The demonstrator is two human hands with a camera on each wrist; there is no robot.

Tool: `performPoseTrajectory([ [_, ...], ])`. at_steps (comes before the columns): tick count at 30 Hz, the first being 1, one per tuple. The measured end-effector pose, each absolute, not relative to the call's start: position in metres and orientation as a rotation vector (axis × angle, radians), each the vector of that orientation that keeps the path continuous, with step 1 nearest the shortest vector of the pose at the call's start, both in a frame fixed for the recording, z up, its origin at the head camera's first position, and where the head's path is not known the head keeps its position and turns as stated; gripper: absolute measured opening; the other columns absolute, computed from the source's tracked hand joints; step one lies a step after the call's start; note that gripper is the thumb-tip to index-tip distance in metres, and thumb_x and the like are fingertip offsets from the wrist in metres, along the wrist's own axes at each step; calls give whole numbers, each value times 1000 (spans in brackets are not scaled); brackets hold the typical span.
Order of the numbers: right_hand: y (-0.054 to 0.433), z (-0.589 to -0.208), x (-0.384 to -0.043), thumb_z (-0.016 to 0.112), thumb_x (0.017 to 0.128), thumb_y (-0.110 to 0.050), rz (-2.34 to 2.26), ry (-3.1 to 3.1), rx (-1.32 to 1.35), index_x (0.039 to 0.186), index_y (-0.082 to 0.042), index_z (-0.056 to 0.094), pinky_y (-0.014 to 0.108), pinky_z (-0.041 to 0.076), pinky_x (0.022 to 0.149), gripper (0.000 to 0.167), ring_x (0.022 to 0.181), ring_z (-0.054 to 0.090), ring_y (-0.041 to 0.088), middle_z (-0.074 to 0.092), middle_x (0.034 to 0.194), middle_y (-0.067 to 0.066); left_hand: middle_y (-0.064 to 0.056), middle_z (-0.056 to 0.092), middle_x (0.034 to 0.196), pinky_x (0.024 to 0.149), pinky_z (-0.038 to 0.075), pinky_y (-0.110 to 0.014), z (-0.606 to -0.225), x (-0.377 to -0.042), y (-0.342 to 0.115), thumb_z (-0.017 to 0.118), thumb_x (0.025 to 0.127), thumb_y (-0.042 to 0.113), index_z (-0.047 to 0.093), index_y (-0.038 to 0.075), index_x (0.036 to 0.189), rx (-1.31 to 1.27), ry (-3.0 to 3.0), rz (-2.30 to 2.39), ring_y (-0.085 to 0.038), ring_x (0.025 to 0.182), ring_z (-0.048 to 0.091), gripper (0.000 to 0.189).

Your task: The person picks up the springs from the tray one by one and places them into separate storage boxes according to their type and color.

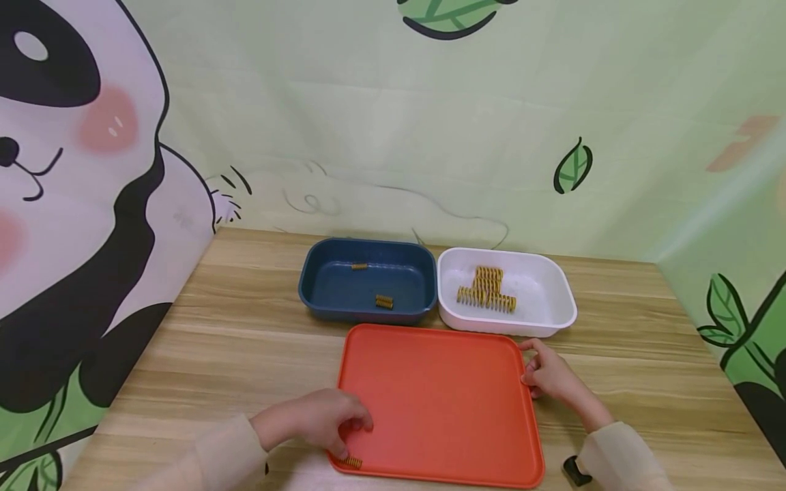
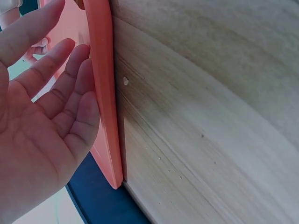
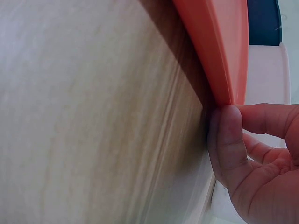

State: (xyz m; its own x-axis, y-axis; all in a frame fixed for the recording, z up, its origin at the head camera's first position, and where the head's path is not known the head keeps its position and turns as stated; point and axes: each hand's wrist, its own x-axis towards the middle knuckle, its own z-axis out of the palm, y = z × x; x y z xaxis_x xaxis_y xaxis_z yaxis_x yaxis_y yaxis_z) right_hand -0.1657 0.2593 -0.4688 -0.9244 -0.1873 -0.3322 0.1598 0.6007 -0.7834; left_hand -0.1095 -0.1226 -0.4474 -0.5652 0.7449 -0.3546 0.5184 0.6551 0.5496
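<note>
A red tray [image 1: 439,402] lies on the wooden table, with a small brass-coloured coil spring [image 1: 352,462] in its near left corner. My left hand [image 1: 331,419] reaches over the tray's left side, thumb close to that spring. In the left wrist view, the fingers [image 2: 70,70] are loosely bent and spread from the thumb, holding nothing. At the tray's far right corner, my right hand [image 1: 548,373] pinches the rim. The right wrist view shows the thumb and fingertips [image 3: 230,123] meeting at the tray edge [image 3: 219,60].
Behind the tray stands a dark blue bin [image 1: 340,290] with two springs [image 1: 384,301] apart inside. Beside it is a white bin [image 1: 540,290] holding several larger springs [image 1: 488,286]. A printed cloth wall [image 1: 368,136] rises behind the table [image 1: 233,327].
</note>
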Motion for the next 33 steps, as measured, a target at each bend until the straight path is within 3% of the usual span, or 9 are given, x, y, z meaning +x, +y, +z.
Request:
performPoseTrajectory([
  [13,260,-469,-165,51,72,13,-1267,2446,-30,121,7,33,29,46,44,53,48,47,15,46,66,8,13,51,83,71,39,-17,-454,-108,-121,74,65,21,62,20,95,1038,2337,430,1,75,43,32],
  [33,260,-472,-167,50,72,13,-1240,2466,-18,120,5,34,29,46,44,51,48,47,14,46,66,8,12,47,69,57,34,-15,-449,-101,-110,66,65,10,60,18,79,1072,2372,453,0,63,40,18],
])
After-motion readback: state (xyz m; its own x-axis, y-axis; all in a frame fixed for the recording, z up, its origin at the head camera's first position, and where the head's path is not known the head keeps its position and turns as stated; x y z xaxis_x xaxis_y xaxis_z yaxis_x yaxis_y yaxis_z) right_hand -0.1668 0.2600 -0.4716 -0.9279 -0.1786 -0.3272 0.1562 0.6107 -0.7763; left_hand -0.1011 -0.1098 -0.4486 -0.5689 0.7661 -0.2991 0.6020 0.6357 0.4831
